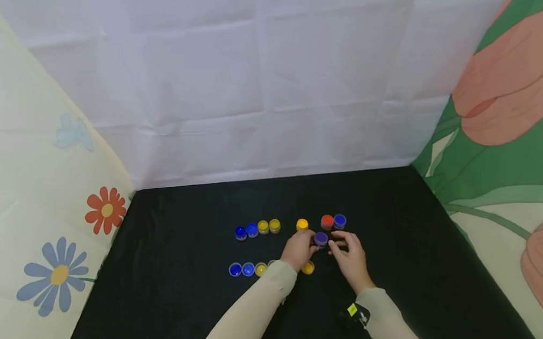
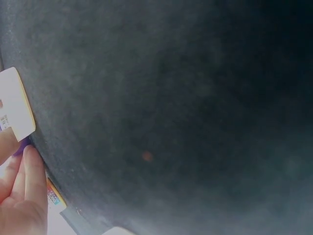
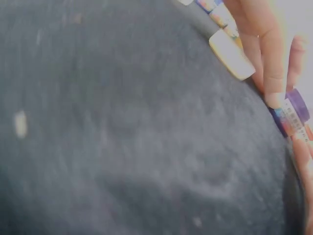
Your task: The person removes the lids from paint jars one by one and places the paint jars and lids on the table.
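A small paint jar with a purple lid (image 1: pixel 320 239) sits between my two hands, in front of the back row of jars. My left hand (image 1: pixel 299 250) reaches across from the left and pinches this jar at its left side. From the right, my right hand (image 1: pixel 350 254) meets it, thumb and forefinger spread apart at its edge. In the right wrist view, the purple-lidded jar (image 3: pixel 296 105) shows a printed label and leans, with fingertips on both sides. Just behind my left hand stands an orange-yellow jar (image 1: pixel 302 224); another yellow jar (image 1: pixel 308 267) sits before it.
Behind, a red jar (image 1: pixel 327 221) and a blue-violet jar (image 1: pixel 339 221) stand together. To the left are blue jars (image 1: pixel 240 233) and yellow jars (image 1: pixel 274 226), with a front row of blue (image 1: pixel 235 269) and yellow ones partly behind my left sleeve. Black cloth (image 1: pixel 177 307) covers the table.
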Demonstrator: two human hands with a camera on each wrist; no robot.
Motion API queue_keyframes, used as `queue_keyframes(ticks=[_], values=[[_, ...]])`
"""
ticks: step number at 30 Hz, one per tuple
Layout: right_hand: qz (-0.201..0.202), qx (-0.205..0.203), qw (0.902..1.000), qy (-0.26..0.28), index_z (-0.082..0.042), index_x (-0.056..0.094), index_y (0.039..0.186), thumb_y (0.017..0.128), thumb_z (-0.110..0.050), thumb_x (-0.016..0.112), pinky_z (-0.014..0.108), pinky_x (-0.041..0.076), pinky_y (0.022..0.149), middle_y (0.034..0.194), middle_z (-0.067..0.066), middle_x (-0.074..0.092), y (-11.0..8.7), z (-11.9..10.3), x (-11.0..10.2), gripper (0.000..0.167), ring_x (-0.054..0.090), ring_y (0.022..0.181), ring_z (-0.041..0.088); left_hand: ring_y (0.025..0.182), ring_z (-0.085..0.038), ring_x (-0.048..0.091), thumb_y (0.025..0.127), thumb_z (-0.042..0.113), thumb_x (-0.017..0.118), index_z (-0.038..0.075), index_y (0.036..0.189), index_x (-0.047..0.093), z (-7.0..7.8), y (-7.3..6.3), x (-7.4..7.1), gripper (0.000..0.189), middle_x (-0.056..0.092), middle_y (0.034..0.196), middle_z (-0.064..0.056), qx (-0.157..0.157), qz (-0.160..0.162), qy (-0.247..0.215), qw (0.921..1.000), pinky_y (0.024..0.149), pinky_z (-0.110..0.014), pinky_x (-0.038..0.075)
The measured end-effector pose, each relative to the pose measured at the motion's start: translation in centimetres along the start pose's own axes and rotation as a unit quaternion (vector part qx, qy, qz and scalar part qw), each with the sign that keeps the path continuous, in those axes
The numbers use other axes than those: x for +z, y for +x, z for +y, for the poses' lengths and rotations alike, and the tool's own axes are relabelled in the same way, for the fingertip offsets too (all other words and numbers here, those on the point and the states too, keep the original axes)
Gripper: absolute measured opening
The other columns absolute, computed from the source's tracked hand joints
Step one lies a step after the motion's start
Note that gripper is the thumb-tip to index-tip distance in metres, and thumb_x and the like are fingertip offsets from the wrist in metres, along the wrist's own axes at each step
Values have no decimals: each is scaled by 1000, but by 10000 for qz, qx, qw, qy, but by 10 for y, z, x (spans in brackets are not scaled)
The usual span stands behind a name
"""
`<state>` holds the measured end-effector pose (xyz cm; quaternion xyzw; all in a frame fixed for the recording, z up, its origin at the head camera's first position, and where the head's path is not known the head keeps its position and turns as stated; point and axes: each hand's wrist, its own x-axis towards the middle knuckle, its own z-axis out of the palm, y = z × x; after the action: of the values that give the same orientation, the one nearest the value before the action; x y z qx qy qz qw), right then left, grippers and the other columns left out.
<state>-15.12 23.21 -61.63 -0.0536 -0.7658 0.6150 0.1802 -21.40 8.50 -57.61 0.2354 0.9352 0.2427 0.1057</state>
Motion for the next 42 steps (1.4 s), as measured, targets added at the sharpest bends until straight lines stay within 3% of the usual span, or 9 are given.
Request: queue_keyframes(ticks=[6,12,19,33,42], values=[[-90,-973,9941,-468,2,72,112,88,5,76,8,48,86,117,17,64,3,0,-1,25,61,104,20,85,-11,57,97,19,71,9,113,69,-1,0,0,19,65,101,-2,58,36,-12,10000,84,-26,53],[-247,-1391,9852,-967,1,75,109,81,6,81,4,42,90,120,17,67,6,1,1,29,63,108,33,86,-10,58,97,19,71,9,115,69,-1,1,2,20,65,103,-2,29,-20,-16,10000,84,-26,53],[-142,-1601,9810,-1087,0,78,104,78,7,83,3,35,97,113,15,71,7,-1,2,28,66,106,33,87,-11,59,97,19,71,9,115,69,0,1,2,21,66,104,-2,18,-37,65,10000,86,-26,53],[24,-2026,9752,-886,2,80,92,73,14,83,5,39,95,102,12,75,9,1,6,22,67,99,32,89,-13,62,96,20,72,8,114,69,-5,3,7,22,66,103,-3,202,155,259,9993,83,-26,53],[181,-1863,9791,-801,2,80,92,74,13,83,5,39,95,102,12,75,8,2,7,21,67,98,32,87,-12,61,96,20,73,8,113,69,-2,1,5,22,65,102,-3,168,174,242,9994,83,-26,53]])
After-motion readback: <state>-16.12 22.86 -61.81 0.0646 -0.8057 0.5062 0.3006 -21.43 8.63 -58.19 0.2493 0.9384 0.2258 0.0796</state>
